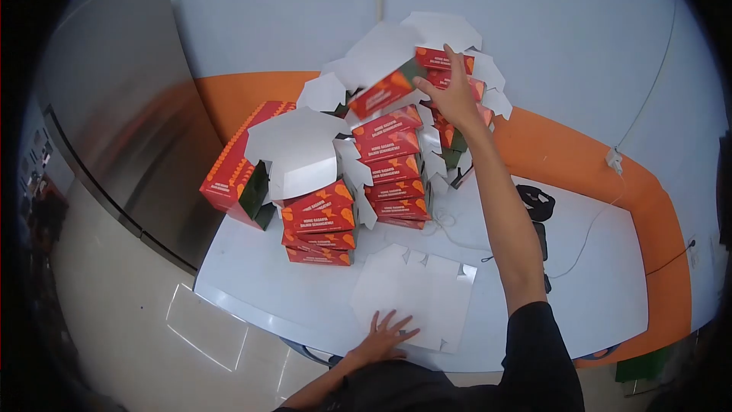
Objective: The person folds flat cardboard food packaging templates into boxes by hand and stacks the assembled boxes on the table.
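Note:
My left hand [387,338] lies with fingers spread on a flat white cardboard blank [415,294] with cut notches, near the table's front edge. My right hand [451,98] reaches to the top of the box stacks, thumb and forefinger stretched apart. Its thumb is at the green side of a red and orange printed carton [383,94], which is tilted, slightly blurred and has its white lid up. Below that carton stands a stack of similar red cartons [393,168]. A shorter stack [319,221] with an open white lid stands to its left.
A larger red box [248,160] stands at the table's left edge. More cartons [446,61] are piled behind, by the wall. Black straps [536,202] and a thin cable lie at the right of the white table [595,259]. A metal door [114,99] is at left.

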A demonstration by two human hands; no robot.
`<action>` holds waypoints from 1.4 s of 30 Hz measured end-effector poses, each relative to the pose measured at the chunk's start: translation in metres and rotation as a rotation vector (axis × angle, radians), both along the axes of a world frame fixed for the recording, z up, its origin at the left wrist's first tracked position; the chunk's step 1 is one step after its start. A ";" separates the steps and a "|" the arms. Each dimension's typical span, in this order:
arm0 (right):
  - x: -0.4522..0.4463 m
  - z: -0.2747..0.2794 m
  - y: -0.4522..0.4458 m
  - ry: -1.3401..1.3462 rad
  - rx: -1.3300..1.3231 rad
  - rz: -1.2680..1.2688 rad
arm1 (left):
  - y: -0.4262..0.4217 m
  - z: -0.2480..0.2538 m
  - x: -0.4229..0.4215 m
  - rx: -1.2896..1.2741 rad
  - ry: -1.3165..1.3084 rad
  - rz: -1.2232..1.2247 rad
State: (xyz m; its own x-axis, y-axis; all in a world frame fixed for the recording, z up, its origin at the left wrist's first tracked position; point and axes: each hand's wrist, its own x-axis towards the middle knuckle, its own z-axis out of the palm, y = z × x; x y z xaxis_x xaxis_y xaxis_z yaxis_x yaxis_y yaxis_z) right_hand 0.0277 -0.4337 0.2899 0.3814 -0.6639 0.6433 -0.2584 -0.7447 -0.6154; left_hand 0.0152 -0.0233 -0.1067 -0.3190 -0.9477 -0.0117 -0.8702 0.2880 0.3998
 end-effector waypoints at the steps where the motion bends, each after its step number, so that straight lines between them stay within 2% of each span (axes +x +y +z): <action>1: -0.003 -0.003 0.001 -0.088 0.014 0.040 | -0.003 -0.006 -0.001 0.014 -0.005 -0.039; 4: -0.044 -0.028 0.038 -0.153 -0.023 0.162 | -0.015 -0.025 -0.007 -0.022 0.022 -0.104; 6: -0.093 -0.072 0.062 -0.071 -0.090 0.192 | -0.014 -0.036 -0.012 -0.063 0.065 -0.123; 9: -0.192 -0.156 0.115 0.321 0.334 0.173 | -0.028 -0.021 -0.008 -0.188 0.183 -0.118; 12: -0.291 -0.268 0.184 0.629 0.789 0.233 | -0.037 -0.019 -0.004 -0.067 0.223 -0.145; 13: -0.316 -0.298 0.221 0.690 0.797 0.239 | -0.044 -0.001 -0.007 -0.145 0.295 -0.087; 14: -0.334 -0.319 0.250 0.747 0.807 0.244 | -0.054 0.002 -0.008 -0.076 0.334 -0.038; 16: -0.341 -0.341 0.296 0.634 0.802 0.104 | -0.064 0.005 -0.013 0.089 0.392 0.051; 18: -0.335 -0.374 0.341 0.507 0.749 -0.089 | -0.075 0.000 -0.009 0.193 0.582 0.108; 19: -0.328 -0.382 0.351 0.394 0.684 -0.166 | -0.081 -0.005 0.000 0.380 0.674 0.124; 20: -0.320 -0.387 0.355 0.320 0.721 -0.218 | -0.090 0.005 0.003 0.467 0.670 0.140; 21: -0.316 -0.398 0.361 0.284 0.629 -0.279 | -0.095 0.020 0.004 0.565 0.633 0.230; 22: -0.311 -0.392 0.358 0.252 0.578 -0.303 | -0.098 0.035 0.001 0.639 0.717 0.311; 23: -0.307 -0.388 0.353 0.215 0.590 -0.317 | -0.100 0.033 0.003 0.541 0.726 0.257; 24: -0.304 -0.384 0.355 0.176 0.580 -0.317 | -0.101 0.045 -0.003 0.494 0.780 0.332; 26: -0.304 -0.369 0.359 0.045 0.737 -0.333 | -0.101 0.047 -0.007 0.411 0.929 0.459; 27: -0.302 -0.361 0.354 -0.018 0.798 -0.319 | -0.102 0.048 -0.005 0.392 0.924 0.463; 30: -0.303 -0.337 0.344 -0.105 0.696 -0.214 | -0.098 0.046 -0.003 0.327 0.968 0.475; 33: -0.300 -0.343 0.322 -0.243 0.639 -0.344 | -0.097 0.052 -0.009 0.311 1.080 0.454; 35: -0.293 -0.347 0.312 -0.176 0.498 -0.314 | -0.090 0.058 -0.012 0.369 1.113 0.460; 38: -0.280 -0.341 0.297 -0.079 0.337 -0.228 | -0.084 0.049 -0.004 0.377 1.010 0.411; 40: -0.271 -0.333 0.289 0.014 0.266 -0.139 | -0.080 0.055 -0.010 0.340 1.086 0.287; 42: -0.264 -0.330 0.285 0.143 0.232 -0.029 | -0.075 0.065 -0.019 0.372 1.093 0.357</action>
